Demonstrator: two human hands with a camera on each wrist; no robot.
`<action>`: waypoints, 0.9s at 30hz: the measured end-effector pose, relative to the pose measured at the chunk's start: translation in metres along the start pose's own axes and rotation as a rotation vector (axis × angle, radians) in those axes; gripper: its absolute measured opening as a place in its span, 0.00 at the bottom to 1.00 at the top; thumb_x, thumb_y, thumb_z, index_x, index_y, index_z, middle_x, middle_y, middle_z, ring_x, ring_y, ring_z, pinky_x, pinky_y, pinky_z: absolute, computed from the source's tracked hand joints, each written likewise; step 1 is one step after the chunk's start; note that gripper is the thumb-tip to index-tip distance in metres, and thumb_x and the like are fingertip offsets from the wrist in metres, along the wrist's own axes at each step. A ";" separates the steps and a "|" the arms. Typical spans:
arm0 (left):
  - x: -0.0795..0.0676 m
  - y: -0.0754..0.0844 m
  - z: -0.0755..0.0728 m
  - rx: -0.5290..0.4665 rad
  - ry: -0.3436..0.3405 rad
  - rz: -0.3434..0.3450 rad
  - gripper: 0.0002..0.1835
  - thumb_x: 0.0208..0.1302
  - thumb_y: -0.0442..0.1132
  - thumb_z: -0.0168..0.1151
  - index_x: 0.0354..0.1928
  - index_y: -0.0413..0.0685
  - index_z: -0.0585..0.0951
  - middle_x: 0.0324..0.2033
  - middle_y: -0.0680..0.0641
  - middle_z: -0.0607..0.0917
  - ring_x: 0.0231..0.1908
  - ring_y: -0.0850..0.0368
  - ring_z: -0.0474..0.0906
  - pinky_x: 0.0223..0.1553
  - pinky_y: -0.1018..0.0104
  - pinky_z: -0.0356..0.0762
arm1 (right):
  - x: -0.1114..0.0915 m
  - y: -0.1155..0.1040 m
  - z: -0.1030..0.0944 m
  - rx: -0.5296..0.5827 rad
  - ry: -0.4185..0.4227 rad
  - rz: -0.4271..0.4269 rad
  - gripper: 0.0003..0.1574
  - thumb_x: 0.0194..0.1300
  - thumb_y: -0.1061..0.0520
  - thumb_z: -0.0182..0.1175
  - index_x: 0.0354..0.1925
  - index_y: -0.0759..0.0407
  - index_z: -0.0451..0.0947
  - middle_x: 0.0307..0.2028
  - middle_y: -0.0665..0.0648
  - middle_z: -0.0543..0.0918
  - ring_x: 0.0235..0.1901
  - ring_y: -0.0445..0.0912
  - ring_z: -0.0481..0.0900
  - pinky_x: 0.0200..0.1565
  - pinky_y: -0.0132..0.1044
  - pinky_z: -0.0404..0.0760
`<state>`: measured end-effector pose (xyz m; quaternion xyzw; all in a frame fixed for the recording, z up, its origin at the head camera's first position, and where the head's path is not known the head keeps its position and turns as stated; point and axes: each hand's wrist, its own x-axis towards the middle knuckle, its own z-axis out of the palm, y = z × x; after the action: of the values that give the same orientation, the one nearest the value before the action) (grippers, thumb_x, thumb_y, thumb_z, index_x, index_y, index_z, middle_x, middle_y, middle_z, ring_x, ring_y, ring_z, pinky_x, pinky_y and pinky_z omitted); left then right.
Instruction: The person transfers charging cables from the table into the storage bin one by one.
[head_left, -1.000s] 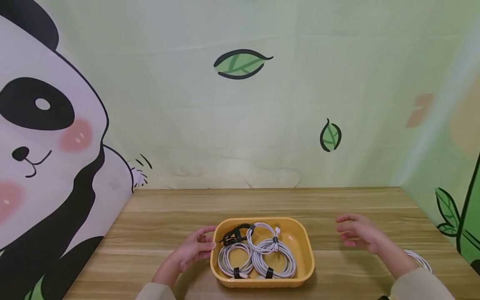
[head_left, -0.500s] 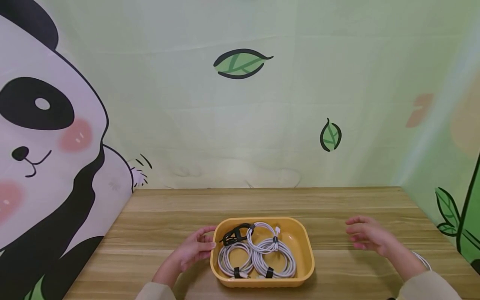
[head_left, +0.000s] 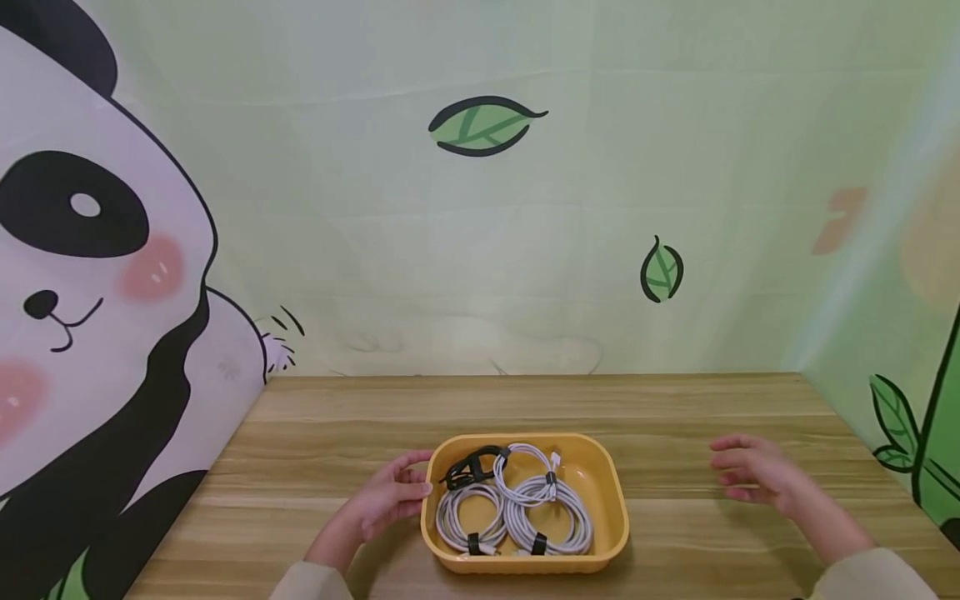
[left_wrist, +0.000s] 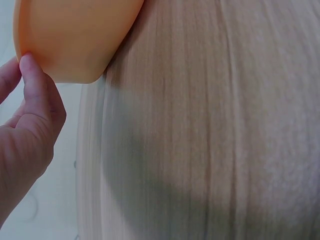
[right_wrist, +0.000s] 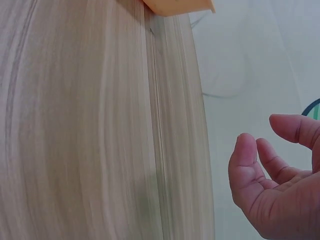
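Observation:
A yellow plastic tray point(head_left: 525, 564) stands on the table in the head view. It holds several coiled white cables point(head_left: 558, 525) and a coiled black cable point(head_left: 468, 471); dark straps bind white coils. My left hand point(head_left: 386, 500) rests at the tray's left end, its thumb and index fingertips against the outside near the rim. In the left wrist view the thumb point(left_wrist: 34, 82) touches the tray's outer wall point(left_wrist: 75, 40). My right hand point(head_left: 765, 475) hovers apart, right of the tray, its fingers loosely bent and holding nothing. The right wrist view shows its palm point(right_wrist: 285, 205).
The wood-grain table point(head_left: 337, 417) reaches back to a pale green wall cloth point(head_left: 360, 208) printed with leaves. A large printed panda point(head_left: 90, 333) covers the left side. In the right wrist view a corner of the tray point(right_wrist: 180, 6) shows at the top.
My right hand has drawn away from the tray, to the right and slightly nearer. White cable behind the right forearm has dropped out of sight. The left hand and the tray stay put.

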<state>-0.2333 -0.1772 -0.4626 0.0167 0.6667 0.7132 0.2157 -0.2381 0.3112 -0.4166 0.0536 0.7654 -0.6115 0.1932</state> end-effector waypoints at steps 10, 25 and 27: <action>0.002 0.000 -0.001 0.008 -0.007 0.004 0.30 0.55 0.28 0.55 0.61 0.37 0.57 0.35 0.48 0.70 0.33 0.60 0.73 0.35 0.69 0.76 | -0.003 0.006 -0.014 -0.004 0.032 0.005 0.08 0.58 0.58 0.54 0.38 0.50 0.71 0.28 0.45 0.76 0.28 0.40 0.75 0.33 0.34 0.78; 0.002 0.000 -0.001 0.015 0.004 0.000 0.30 0.55 0.28 0.55 0.61 0.38 0.58 0.34 0.48 0.70 0.33 0.61 0.72 0.34 0.69 0.76 | -0.008 0.018 -0.040 -0.014 0.057 0.034 0.17 0.60 0.58 0.53 0.46 0.63 0.67 0.31 0.46 0.75 0.30 0.42 0.74 0.34 0.35 0.78; 0.002 0.000 0.000 0.013 0.003 0.002 0.30 0.55 0.28 0.55 0.61 0.38 0.58 0.34 0.48 0.70 0.33 0.61 0.72 0.34 0.69 0.76 | -0.008 0.020 -0.043 -0.020 0.072 0.042 0.18 0.60 0.58 0.52 0.47 0.64 0.66 0.30 0.45 0.75 0.30 0.42 0.74 0.34 0.35 0.78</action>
<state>-0.2351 -0.1770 -0.4627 0.0176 0.6716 0.7091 0.2140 -0.2343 0.3586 -0.4248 0.0895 0.7766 -0.5974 0.1788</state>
